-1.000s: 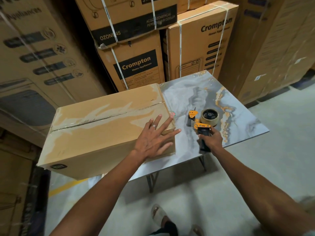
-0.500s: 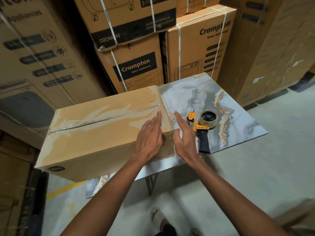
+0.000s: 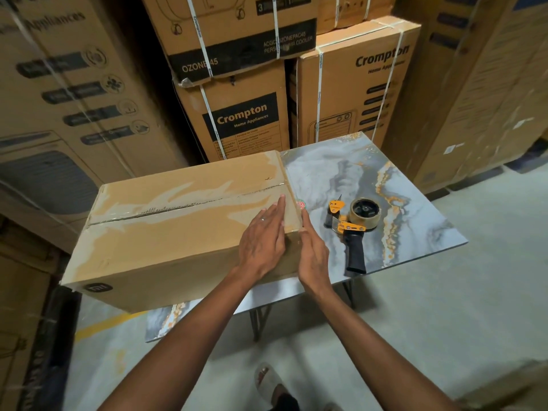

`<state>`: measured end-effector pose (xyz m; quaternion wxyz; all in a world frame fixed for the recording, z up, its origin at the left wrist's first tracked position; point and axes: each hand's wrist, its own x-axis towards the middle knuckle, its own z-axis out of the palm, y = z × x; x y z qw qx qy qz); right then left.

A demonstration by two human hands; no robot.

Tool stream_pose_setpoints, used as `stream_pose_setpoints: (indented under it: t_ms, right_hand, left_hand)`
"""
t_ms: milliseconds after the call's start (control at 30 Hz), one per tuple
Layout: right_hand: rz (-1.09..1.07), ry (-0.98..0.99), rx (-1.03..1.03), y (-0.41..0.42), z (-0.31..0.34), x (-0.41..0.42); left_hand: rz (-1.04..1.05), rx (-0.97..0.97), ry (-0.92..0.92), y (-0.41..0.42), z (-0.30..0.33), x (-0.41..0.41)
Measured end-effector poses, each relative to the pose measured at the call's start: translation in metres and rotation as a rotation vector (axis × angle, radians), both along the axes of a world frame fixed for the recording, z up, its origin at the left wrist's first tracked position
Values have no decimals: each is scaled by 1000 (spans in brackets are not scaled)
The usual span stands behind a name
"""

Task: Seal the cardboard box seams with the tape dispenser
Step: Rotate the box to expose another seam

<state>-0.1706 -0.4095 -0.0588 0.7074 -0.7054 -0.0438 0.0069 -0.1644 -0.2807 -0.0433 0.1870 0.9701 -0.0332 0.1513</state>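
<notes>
A brown cardboard box [image 3: 166, 226] lies on the marble-patterned table [image 3: 355, 173], its top seam covered with clear tape. My left hand [image 3: 262, 243] rests flat on the box's top near its right end, fingers together. My right hand [image 3: 314, 253] presses flat against the box's right end face, next to the near corner. The tape dispenser [image 3: 353, 229], orange and black with a brown tape roll, lies on the table just right of my right hand, untouched.
Tall stacks of strapped appliance cartons [image 3: 246, 114] stand behind and on both sides of the table. The box overhangs the table's left edge. The concrete floor [image 3: 444, 321] extends to the right, and my sandalled foot [image 3: 267, 381] shows below.
My right hand let go of the tape dispenser's handle and moved left onto the box's end face. My left hand's fingers closed together on the box top.
</notes>
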Motion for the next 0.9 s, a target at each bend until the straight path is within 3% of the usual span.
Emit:
stream_pose_setpoints:
  t_ms: [267,533,633,733,900]
  right_hand:
    - [153,37,-56,-12,-11,9]
    - [125,139,24,-18,-13,-3]
    - [88,134,56,-21,-7,-2]
    - [25,117,24,-20,7,8]
    - [185,44,-88,-3,31,35]
  left_hand:
    - [-11,-76,9,0,5,0]
    - [23,-273,8,32,39,22]
    - [-33,-219,50,36,42,34]
    - [-23,-65,208,35,28,39]
    - [7,-41,253,35,13,39]
